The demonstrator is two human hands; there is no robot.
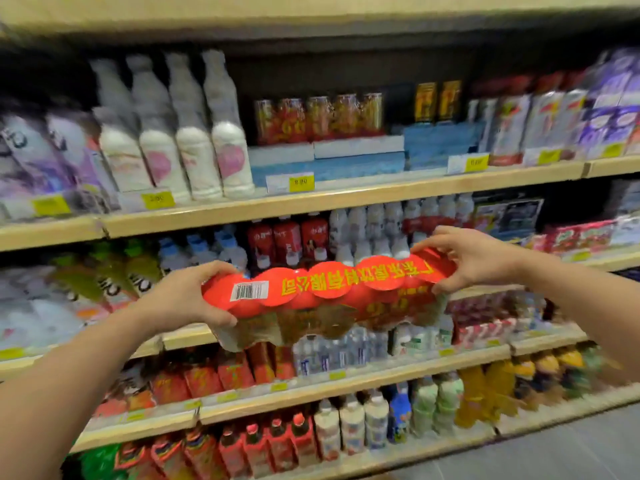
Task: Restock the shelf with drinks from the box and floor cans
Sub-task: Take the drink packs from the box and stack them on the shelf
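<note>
I hold a shrink-wrapped multipack of small drink bottles [329, 292] level in front of the shelves, its red foil tops with yellow lettering and a barcode label facing me. My left hand [187, 292] grips the pack's left end, fingers over the top and thumb underneath. My right hand [464, 258] grips its right end the same way. On the upper shelf [346, 199] stands a row of similar red and gold packs [318, 117] on blue boxes.
Tall white bottles [194, 140] fill the upper shelf's left, cartons [540, 123] its right. Lower shelves hold red bottles [287, 240], water bottles, juices and small yoghurt drinks. Yellow price tags line the shelf edges. Grey floor [571, 455] shows at the bottom right.
</note>
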